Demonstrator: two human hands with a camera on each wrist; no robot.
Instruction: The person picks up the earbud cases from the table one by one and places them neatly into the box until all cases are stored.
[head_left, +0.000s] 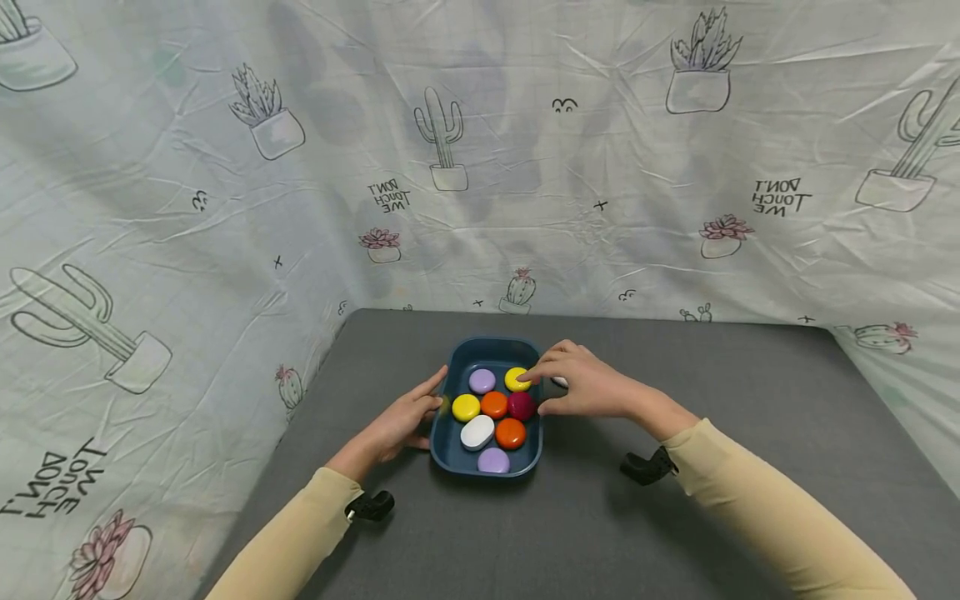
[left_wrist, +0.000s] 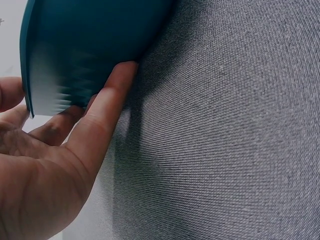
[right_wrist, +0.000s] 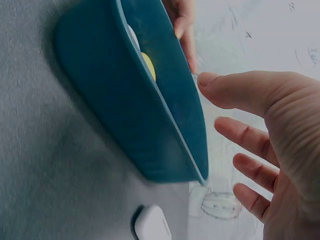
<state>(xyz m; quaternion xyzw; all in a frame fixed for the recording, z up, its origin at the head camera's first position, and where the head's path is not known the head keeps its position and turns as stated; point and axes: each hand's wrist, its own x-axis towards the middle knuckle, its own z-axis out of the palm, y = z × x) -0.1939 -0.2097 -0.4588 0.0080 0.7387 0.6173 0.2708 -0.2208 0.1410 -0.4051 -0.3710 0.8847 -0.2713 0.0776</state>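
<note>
A dark blue rectangular bin sits on the table, holding several glossy rounded pieces: two purple, two yellow, two orange, a dark red piece and a white oval piece. My left hand rests against the bin's left wall, its fingers spread along the outside and at the rim; one digit reaches down to the bottom edge in the left wrist view. Over the right rim hovers my right hand, fingers parted and nothing between them. Its fingertips overlap the yellow piece in the head view.
Just right of the bin, partly hidden by the right hand, a white piece lies on the dark grey table. A pale curtain printed with potted cacti hangs behind and to both sides of the table.
</note>
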